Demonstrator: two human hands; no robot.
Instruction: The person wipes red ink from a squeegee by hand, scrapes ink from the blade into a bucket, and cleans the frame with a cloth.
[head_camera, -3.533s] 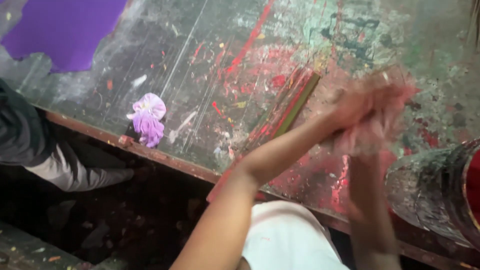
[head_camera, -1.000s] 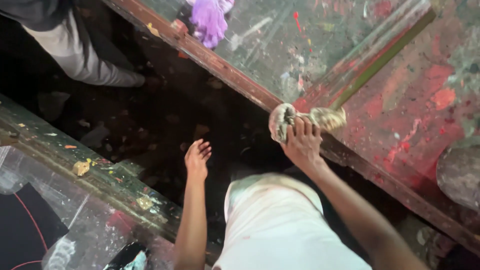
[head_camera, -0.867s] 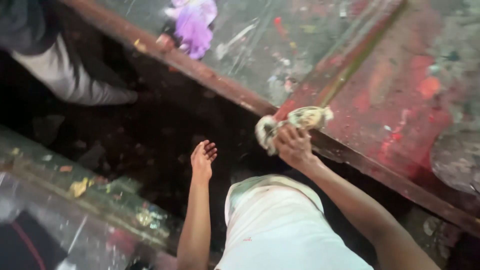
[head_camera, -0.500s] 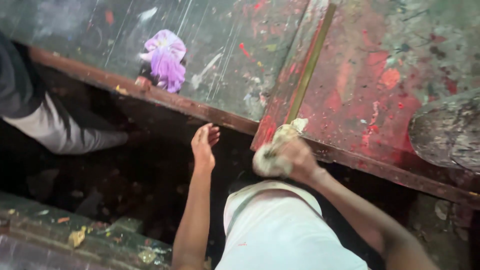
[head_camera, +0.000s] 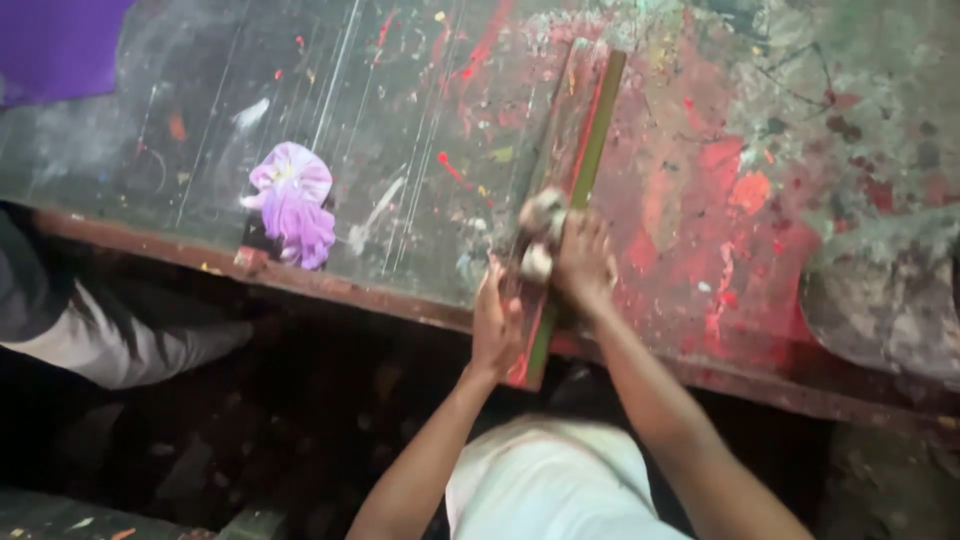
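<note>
Clenched around a pale wadded rag, the right hand presses it onto a long green-edged wooden bar lying on the paint-spattered table. At about eight o'clock from the rag, the left hand grasps the bar's near end, which overhangs the table's rusty edge. A purple cloth bundle sits well apart at nine o'clock. Another person's grey trouser leg shows far left.
</note>
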